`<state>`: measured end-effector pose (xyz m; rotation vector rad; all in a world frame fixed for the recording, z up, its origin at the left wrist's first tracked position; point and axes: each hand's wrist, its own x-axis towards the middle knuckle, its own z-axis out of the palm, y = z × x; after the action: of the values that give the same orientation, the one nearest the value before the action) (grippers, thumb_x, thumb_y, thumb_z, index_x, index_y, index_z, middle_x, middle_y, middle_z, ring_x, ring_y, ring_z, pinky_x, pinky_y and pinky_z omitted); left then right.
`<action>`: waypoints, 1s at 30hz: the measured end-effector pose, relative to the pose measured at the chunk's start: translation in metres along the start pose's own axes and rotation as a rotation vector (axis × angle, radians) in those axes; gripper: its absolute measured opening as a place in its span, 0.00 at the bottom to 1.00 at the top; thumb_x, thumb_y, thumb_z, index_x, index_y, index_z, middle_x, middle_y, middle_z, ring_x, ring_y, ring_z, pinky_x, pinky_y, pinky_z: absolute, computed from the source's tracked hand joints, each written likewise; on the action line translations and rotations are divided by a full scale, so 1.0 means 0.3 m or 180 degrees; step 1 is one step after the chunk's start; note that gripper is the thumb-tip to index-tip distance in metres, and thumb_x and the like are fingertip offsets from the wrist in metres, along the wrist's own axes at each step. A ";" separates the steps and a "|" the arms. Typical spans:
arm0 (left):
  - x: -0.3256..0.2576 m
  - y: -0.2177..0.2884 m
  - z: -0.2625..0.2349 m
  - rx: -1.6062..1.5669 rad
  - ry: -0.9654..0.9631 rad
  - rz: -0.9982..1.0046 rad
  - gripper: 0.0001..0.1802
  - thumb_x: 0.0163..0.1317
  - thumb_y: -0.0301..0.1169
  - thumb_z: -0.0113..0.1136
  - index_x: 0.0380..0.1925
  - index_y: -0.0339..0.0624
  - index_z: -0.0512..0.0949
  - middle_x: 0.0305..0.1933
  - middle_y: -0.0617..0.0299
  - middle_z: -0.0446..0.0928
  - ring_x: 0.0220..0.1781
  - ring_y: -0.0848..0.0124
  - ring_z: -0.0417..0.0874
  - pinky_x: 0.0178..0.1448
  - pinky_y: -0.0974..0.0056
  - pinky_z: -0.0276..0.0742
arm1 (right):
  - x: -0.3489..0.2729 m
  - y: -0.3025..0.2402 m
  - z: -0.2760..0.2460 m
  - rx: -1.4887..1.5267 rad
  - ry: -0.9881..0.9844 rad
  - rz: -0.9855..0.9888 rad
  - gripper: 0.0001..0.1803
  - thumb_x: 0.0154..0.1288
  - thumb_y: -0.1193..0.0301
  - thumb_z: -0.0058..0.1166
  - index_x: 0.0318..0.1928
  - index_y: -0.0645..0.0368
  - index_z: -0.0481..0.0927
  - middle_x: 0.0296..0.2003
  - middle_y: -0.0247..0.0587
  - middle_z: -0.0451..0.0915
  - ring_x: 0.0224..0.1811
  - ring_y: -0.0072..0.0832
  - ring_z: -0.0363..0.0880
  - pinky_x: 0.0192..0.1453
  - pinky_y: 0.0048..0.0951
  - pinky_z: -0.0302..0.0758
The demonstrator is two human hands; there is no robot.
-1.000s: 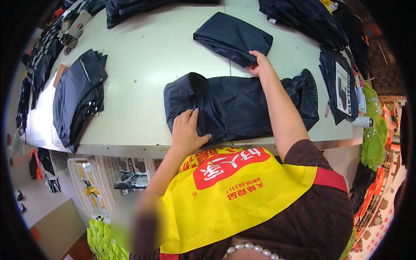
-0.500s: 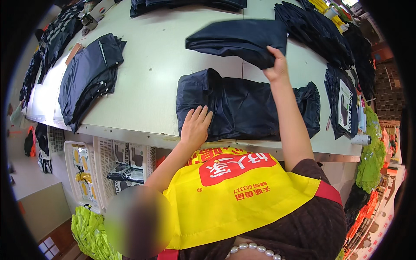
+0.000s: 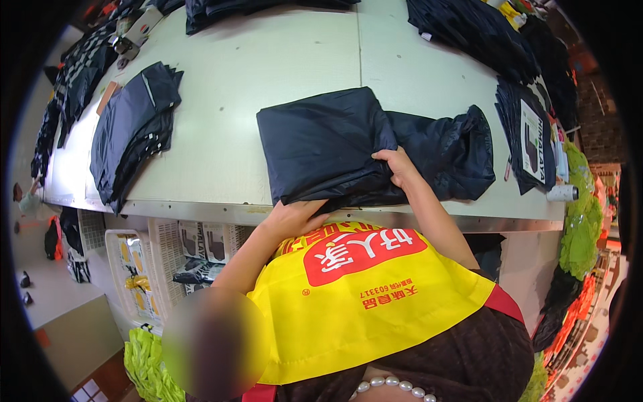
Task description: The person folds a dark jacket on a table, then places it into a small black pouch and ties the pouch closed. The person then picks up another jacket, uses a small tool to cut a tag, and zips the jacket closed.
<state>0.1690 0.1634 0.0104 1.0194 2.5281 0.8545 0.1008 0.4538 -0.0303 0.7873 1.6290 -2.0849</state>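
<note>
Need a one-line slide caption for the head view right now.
Left hand and right hand grip a folded dark garment lying over another dark garment on a pale table.

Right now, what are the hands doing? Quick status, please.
Left hand grips near edge of folded dark garment. Right hand pinches its right side. It lies atop a second dark garment. Nothing blocking.

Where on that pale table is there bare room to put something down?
The widest bare patch of the table lies between the dark stack at the left and the folded garment under the hands. A smaller strip runs behind that garment. The right edge is crowded with packaged garments and dark piles.
</note>
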 end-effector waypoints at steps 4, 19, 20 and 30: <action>-0.071 0.060 -0.103 -0.0038 0.1468 0.1288 0.09 0.50 0.30 0.64 0.34 0.43 0.81 0.31 0.59 0.81 0.30 0.63 0.83 0.31 0.65 0.78 | -0.002 0.026 -0.026 0.0577 -0.0157 -0.0056 0.18 0.43 0.76 0.58 0.39 0.67 0.75 0.33 0.43 0.77 0.35 0.34 0.77 0.44 0.34 0.75; 0.288 -0.070 -0.052 0.1640 0.0826 0.0009 0.48 0.42 0.66 0.60 0.63 0.58 0.66 0.70 0.50 0.57 0.72 0.52 0.52 0.68 0.36 0.43 | -0.143 0.000 -0.859 -0.1395 0.3831 -0.1162 0.34 0.52 0.62 0.63 0.56 0.70 0.69 0.51 0.57 0.74 0.54 0.45 0.73 0.61 0.38 0.68; 0.291 -0.072 -0.051 0.1596 0.0846 0.0069 0.48 0.42 0.66 0.60 0.63 0.58 0.66 0.70 0.50 0.57 0.72 0.52 0.52 0.68 0.36 0.43 | -0.097 0.031 -0.943 0.0203 0.2790 -0.1029 0.35 0.51 0.65 0.64 0.57 0.72 0.67 0.52 0.57 0.74 0.54 0.47 0.73 0.63 0.39 0.67; 0.262 -0.056 -0.068 0.1481 0.0659 0.0347 0.45 0.40 0.64 0.63 0.60 0.59 0.71 0.68 0.55 0.61 0.72 0.54 0.53 0.66 0.29 0.41 | -0.109 -0.147 -0.916 -0.1116 0.3736 -0.1279 0.23 0.48 0.70 0.57 0.45 0.72 0.75 0.46 0.62 0.77 0.52 0.51 0.75 0.58 0.42 0.71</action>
<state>0.0949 0.2005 0.0130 1.2683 2.9532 0.4167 0.1531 0.7289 -0.0233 1.8593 2.8095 -1.4431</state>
